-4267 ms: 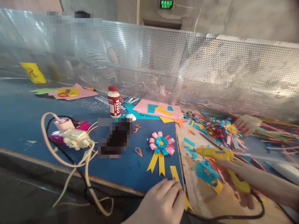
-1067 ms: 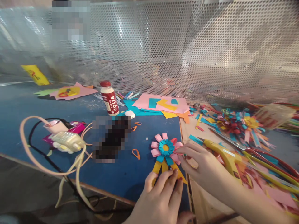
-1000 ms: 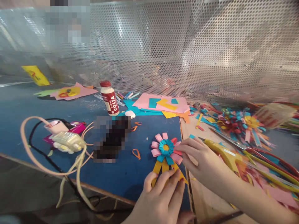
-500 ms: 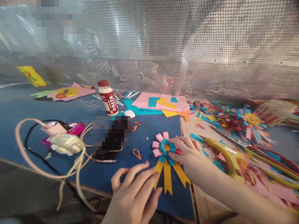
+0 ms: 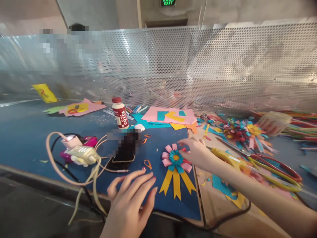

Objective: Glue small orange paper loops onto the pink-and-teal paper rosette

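Loosely open fingers (image 5: 185,144) of right hand (image 5: 196,153) on paper rosette (image 5: 174,158)

I'm looking at the blue table (image 5: 22,132). A paper rosette (image 5: 175,162) lies flat near the front edge and a bottle (image 5: 120,113) stands upright further back. Pink sheets (image 5: 170,115) lie behind, a power strip (image 5: 81,154) with cords sits left, and a cardboard sheet (image 5: 218,211) lies right.

Paper rosette (image 5: 175,158) — pink petals, blue ring, yellow centre and tails, blue mat (image 5: 153,198), yellow glue gun (image 5: 229,159)
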### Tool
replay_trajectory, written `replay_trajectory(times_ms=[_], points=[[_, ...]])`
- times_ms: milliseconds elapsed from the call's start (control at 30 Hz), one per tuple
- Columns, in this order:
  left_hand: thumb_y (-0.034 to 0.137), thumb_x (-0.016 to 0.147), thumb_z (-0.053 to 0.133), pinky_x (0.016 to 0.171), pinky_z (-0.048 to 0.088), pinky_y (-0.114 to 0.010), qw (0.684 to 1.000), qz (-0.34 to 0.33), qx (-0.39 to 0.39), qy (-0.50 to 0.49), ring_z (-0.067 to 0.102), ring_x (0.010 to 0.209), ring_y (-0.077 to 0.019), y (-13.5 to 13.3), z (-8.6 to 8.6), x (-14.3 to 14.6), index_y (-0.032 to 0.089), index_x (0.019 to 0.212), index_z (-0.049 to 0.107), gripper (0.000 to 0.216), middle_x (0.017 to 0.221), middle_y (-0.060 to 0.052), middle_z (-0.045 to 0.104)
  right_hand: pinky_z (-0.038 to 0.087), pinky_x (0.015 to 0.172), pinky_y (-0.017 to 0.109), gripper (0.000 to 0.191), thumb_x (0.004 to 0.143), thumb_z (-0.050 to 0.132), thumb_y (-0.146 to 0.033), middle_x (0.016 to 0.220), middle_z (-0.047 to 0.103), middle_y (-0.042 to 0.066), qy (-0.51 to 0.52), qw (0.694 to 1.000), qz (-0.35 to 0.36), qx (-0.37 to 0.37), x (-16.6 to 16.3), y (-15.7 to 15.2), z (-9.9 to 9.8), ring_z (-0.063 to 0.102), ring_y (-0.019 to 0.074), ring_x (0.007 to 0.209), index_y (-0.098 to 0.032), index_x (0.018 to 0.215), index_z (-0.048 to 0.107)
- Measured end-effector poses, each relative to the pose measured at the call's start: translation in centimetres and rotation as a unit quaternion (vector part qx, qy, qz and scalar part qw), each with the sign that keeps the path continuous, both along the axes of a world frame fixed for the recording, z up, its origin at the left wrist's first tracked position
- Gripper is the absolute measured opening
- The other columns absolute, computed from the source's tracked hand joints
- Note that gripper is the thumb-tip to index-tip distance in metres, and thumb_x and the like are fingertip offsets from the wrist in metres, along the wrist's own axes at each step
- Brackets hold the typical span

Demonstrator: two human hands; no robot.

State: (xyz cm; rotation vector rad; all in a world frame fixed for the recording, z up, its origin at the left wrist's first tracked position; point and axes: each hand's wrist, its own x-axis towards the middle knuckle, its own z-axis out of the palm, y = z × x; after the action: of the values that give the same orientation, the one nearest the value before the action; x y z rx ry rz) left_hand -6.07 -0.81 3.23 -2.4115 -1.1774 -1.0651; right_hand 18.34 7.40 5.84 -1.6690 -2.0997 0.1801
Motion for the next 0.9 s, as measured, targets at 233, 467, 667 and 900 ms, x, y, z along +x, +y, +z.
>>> replay_trajectory(times_ms=[233, 467, 667, 900], points=[[0.02, 0.082, 0.059, 0.089, 0.029, -0.035, 1.0, -0.001, -0.002, -0.016, 0.064, 0.094, -0.0171, -0.1, 0.0, 0.4, 0.029, 0.096, 0.065, 0.018, 0.097, 0.005, 0.071, 0.043, 0.067, 0.03, 0.022, 0.073, 0.058, -0.019, 0.073, 0.069, -0.003, 0.078, 0.996, 0.01, -0.028, -0.1, 1.2, -1.0, 0.063, 0.0146, 0.068, -0.021, 0.094, 0.064], [0.021, 0.087, 0.049, 0.074, 0.051, -0.028, 0.979, -0.061, -0.128, -0.145, 0.066, 0.085, -0.0166, 0.3, 1.8, 1.4, 0.022, 0.092, 0.067, 0.018, 0.092, -0.003, 0.071, 0.043, 0.075, 0.036, 0.023, 0.078, 0.055, -0.02, 0.076, 0.068, 0.0, 0.096, 0.988, 0.006, 0.122, 0.6, 0.1, 3.8, 0.061, 0.0177, 0.073, -0.021, 0.1, 0.061], [0.032, 0.089, 0.048, 0.066, 0.056, -0.025, 0.926, -0.084, -0.256, -0.266, 0.068, 0.078, -0.0171, 1.1, 4.3, 2.7, 0.02, 0.103, 0.065, 0.025, 0.092, -0.005, 0.073, 0.021, 0.098, 0.046, 0.026, 0.089, 0.046, -0.017, 0.101, 0.067, 0.002, -0.023, 0.932, 0.052, 0.359, 0.9, -1.5, 6.0, 0.05, 0.0222, 0.103, -0.028, 0.11, 0.058], [0.025, 0.089, 0.047, 0.058, 0.051, -0.02, 0.978, -0.026, -0.112, -0.176, 0.063, 0.062, -0.0114, 1.0, 1.6, 1.7, 0.02, 0.1, 0.064, 0.02, 0.081, -0.003, 0.07, 0.036, 0.081, 0.04, 0.031, 0.092, 0.031, -0.013, 0.089, 0.07, 0.004, -0.192, 0.869, 0.29, 0.353, 1.5, -8.8, 0.9, 0.059, 0.0203, 0.086, -0.018, 0.102, 0.06]])
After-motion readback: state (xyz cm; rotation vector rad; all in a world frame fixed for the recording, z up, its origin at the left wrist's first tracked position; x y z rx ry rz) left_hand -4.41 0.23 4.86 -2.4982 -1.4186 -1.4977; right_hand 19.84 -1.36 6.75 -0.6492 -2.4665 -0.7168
